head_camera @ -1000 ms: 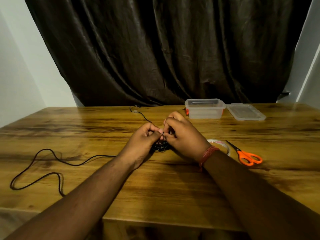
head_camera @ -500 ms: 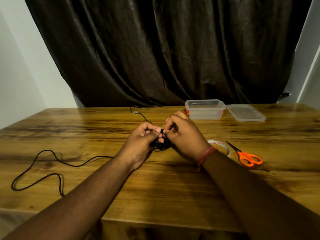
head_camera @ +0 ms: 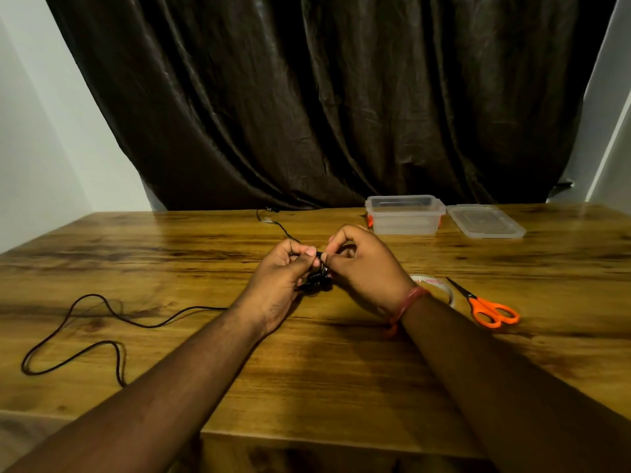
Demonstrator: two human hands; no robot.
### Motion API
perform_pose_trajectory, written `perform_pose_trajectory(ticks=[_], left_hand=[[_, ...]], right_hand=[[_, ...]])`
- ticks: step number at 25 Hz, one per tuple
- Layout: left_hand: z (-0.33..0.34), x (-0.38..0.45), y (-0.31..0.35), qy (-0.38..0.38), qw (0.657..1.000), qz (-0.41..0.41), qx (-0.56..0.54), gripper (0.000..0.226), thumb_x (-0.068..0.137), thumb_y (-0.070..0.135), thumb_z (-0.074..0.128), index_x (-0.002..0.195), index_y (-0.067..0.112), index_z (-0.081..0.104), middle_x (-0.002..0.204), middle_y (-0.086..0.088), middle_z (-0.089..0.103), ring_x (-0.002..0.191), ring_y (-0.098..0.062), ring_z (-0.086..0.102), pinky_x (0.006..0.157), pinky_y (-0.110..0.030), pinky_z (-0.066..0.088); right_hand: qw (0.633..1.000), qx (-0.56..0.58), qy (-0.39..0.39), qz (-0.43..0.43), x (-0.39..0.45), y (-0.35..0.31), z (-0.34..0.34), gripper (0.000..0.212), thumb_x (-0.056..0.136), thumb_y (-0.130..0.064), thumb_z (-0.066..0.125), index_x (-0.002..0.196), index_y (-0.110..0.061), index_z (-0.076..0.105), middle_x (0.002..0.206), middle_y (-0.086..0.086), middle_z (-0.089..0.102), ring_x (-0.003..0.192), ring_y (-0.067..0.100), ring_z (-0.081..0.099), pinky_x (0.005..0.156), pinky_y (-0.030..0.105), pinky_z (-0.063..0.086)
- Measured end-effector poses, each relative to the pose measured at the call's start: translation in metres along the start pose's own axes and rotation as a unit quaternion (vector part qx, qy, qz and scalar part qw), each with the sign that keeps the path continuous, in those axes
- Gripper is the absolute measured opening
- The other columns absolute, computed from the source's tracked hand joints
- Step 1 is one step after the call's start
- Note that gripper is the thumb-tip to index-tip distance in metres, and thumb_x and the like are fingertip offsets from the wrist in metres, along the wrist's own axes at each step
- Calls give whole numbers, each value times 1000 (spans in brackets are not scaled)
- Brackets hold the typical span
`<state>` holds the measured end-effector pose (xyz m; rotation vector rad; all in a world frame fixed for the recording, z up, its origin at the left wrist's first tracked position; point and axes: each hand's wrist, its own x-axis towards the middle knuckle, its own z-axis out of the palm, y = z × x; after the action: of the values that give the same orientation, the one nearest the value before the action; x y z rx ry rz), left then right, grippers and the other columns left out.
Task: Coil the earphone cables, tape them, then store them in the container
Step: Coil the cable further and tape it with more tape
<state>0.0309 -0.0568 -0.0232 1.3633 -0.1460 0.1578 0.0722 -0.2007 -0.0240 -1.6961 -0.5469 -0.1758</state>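
Note:
At the table's centre, my left hand (head_camera: pixel 278 278) and my right hand (head_camera: pixel 363 268) meet, both pinching a small black coil of earphone cable (head_camera: pixel 316 280) just above the wood. Most of the coil is hidden behind my fingers. A second black cable (head_camera: pixel 102 322) lies uncoiled in loose loops at the left. Another thin cable strand (head_camera: pixel 273 221) runs from the far edge toward my hands. A roll of clear tape (head_camera: pixel 440 286) lies right of my right wrist. The open clear plastic container (head_camera: pixel 404 215) stands at the back.
Orange-handled scissors (head_camera: pixel 488 308) lie right of the tape. The container's clear lid (head_camera: pixel 485 221) rests flat beside the container at the back right. A dark curtain (head_camera: pixel 324 97) hangs behind the wooden table (head_camera: pixel 324 370).
Both hands have lifted slightly and the fingers have shifted on the coil, my right hand's fingertips now pinching it higher. The loose cable on the left has not moved.

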Motion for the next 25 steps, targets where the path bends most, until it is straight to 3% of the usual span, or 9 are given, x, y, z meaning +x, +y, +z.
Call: perform_pose_trajectory(ticks=[2,4,7,9,11,13,16,20,25], left_hand=[[-1,1,-2,3,1000,1,15,11,99,8,52,88,12,53,68,-2,66,61,-18,64,65,-37,49],[-3,4,-5,15,1000,-7,23,10,98,10,54,89,13,56,78,-5,67,72,-25,65,64,-38,51],[-6,7,-7,41,998,-12,51,10,98,13,56,88,16,58,82,-3,67,74,-19,62,61,-34,54],[-6,8,-9,50,996,-3,68,11,97,13,57,87,17,59,81,-1,68,75,-18,61,64,-35,53],[-6,8,-10,49,996,6,78,9,97,14,58,89,16,59,80,0,69,74,-15,63,62,-34,53],[-6,7,-11,37,995,10,92,7,97,15,58,90,16,59,82,-1,69,77,-17,65,62,-33,54],[-9,10,-14,19,994,14,104,13,97,17,60,85,23,63,87,-5,70,92,-35,66,77,-51,56],[-10,9,-14,13,990,30,134,18,95,17,61,81,27,64,91,-8,70,101,-41,66,88,-62,53],[-10,6,-15,-20,987,53,153,10,95,16,63,86,20,62,90,-8,69,94,-29,66,88,-63,53]], right_hand=[[995,81,-13,56,2,0,-1,13,82,-11,69,76,-19,62,100,24,61,77,31,64,77,53,56],[987,134,-7,89,1,-4,-1,16,88,-2,65,79,-15,60,91,16,64,81,25,66,79,44,58],[981,162,53,94,3,-5,-5,14,88,-2,65,80,-13,60,87,10,64,80,25,63,77,41,56],[988,106,87,76,3,-5,-9,12,87,-9,68,79,-16,62,81,6,64,73,20,58,69,37,51],[994,-36,97,21,1,-7,-12,9,87,-12,68,81,-18,64,81,-5,62,66,3,54,66,20,46],[981,-159,95,-52,-2,-11,-10,8,88,-11,65,85,-18,65,91,-9,58,72,0,54,68,8,43],[967,-219,88,-100,-3,-12,-9,10,89,-8,63,91,-16,69,97,-9,56,84,0,55,74,4,42],[960,-256,73,-84,0,-11,-15,16,90,-11,60,92,-22,71,98,-9,58,88,1,56,78,12,45],[959,-279,3,-47,1,-9,-16,19,87,-9,59,89,-20,74,96,-5,65,88,10,60,82,29,51]])
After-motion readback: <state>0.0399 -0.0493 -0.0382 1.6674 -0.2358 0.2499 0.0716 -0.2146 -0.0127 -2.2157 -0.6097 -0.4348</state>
